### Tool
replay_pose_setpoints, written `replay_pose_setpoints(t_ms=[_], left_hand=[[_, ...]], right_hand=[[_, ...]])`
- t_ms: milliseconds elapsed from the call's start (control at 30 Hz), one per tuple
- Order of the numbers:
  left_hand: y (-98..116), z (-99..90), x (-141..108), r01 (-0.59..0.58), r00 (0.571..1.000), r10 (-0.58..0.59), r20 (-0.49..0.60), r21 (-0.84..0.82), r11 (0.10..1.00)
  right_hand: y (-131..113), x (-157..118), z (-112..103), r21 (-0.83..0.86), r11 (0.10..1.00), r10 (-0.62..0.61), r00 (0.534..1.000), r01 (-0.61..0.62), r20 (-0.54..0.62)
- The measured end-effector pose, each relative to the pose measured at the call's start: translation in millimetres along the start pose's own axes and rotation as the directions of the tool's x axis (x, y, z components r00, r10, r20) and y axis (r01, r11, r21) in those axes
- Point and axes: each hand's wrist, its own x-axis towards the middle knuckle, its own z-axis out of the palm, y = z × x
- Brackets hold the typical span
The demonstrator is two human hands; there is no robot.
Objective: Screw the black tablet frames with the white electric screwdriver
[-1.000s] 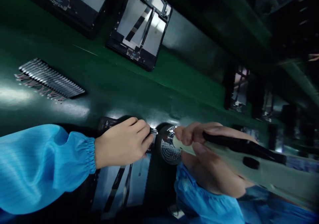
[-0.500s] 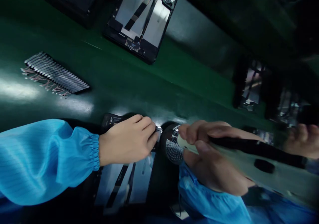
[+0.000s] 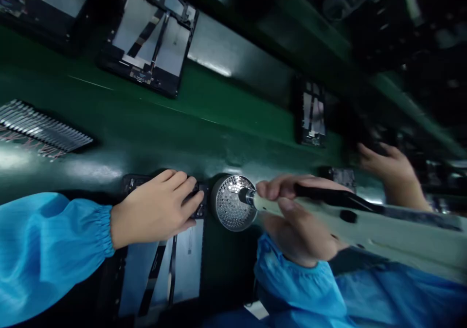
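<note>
My left hand [image 3: 156, 209] lies over the upper part of an opened tablet [image 3: 186, 264], its fingers bent together near the top edge; what they hold, if anything, is hidden. My right hand [image 3: 299, 221] is wrapped round a pale green electric screwdriver [image 3: 368, 226] with a black lever. The driver points left, and its tip is over a round metal dish [image 3: 235, 203] with a dimpled surface. This dish stands just right of the tablet.
Another opened tablet [image 3: 149, 41] lies farther back, with a bundle of silvery strips with thin wires [image 3: 44, 128] at the left. At right, another person's hand [image 3: 396, 170] is near more devices, including one tablet [image 3: 313, 111].
The view has shifted right, so most things appear farther left. The driver's tip is now over the dish instead of at its left edge. The other person's hand has moved up and left.
</note>
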Motion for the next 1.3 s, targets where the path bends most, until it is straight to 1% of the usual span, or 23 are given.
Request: replay_pose_setpoints(t_ms=[100, 167, 333, 700, 833, 1000, 1067, 1167, 1233, 1300], left_hand=[[-1.2, -0.4, 0.4, 0.003, 1.0, -0.003, 0.013, -0.002, 1.0], [-1.5, -0.7, 0.7, 0.0, 1.0, 0.0, 0.016, -0.006, 1.0], [-0.7, -0.4, 0.7, 0.001, 1.0, -0.001, 0.006, -0.016, 1.0], [0.0, -1.1, 0.8, 0.003, 1.0, -0.003, 0.007, -0.018, 1.0], [-0.1, -0.6, 1.4, 0.003, 1.0, -0.003, -0.007, -0.016, 1.0], [-0.4, -0.9, 1.8, 0.003, 1.0, -0.003, -0.01, -0.012, 1.0], [-0.4, -1.1, 1.8, 0.0, 1.0, 0.0, -0.015, -0.018, 1.0], [-0.1, -1.2, 1.9, -0.002, 0.999, 0.0, -0.041, -0.038, 0.999], [0.3, -1.1, 2.2, 0.003, 0.998, -0.006, -0.055, -0.052, 0.999], [0.6, -1.0, 2.7, 0.009, 0.998, -0.012, -0.055, -0.054, 0.999]], right_hand=[[7.1, -2.6, 6.3, -0.015, 1.0, 0.019, 0.999, -0.019, 0.037], [9.0, -2.8, 9.3, -0.026, 1.0, 0.01, 0.999, -0.009, 0.049], [10.2, -1.6, 10.5, -0.014, 1.0, -0.011, 0.998, 0.012, 0.066], [8.2, -2.2, 10.4, -0.003, 1.0, 0.016, 0.998, -0.016, 0.064], [9.1, -2.2, 11.6, 0.015, 1.0, 0.024, 0.998, -0.025, 0.065], [12.0, -2.8, 11.0, 0.014, 1.0, 0.027, 0.999, -0.028, 0.033], [6.4, -2.0, 9.6, -0.013, 0.999, 0.034, 0.999, -0.034, 0.026], [-12.9, -0.6, 9.7, -0.017, 0.997, 0.074, 0.996, -0.073, 0.044], [-28.0, -1.5, 13.9, -0.013, 0.994, 0.114, 0.992, -0.113, 0.06], [-39.1, -4.5, 21.5, -0.066, 0.984, 0.168, 0.983, -0.163, 0.08]])
